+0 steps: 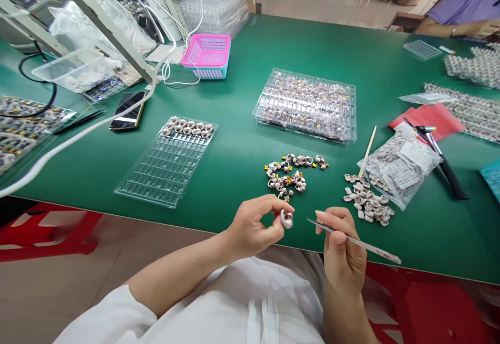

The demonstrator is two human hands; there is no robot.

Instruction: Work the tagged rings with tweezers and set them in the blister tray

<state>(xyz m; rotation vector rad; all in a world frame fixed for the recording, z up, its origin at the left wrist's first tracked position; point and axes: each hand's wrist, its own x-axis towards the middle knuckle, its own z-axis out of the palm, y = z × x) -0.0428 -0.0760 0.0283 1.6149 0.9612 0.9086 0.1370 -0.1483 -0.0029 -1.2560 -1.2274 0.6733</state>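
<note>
My left hand [255, 226] pinches a small beige ring-shaped plastic piece [287, 221] between thumb and fingertips, over the table's front edge. In my right hand [344, 247] is a pair of metal tweezers [377, 250]; its pointed tip faces left, a short gap from the piece. Just beyond my hands lies a loose group of curved beige parts with yellow tabs [287, 180]. A pile of small beige oval shells [367, 203] sits to the right of them. Left of my hands, a clear compartment tray [156, 169] has beige ring-shaped pieces [187, 126] in its far rows.
Farther back are stacked clear trays of parts [307, 107] and a pink basket [207, 49]. On the right lie a bag of shells [400, 164], a black-handled tool [447, 169] and a wooden stick [367, 148]. A phone [128, 110] and white cable [78, 138] are left. Another person's sleeve [464, 0] shows.
</note>
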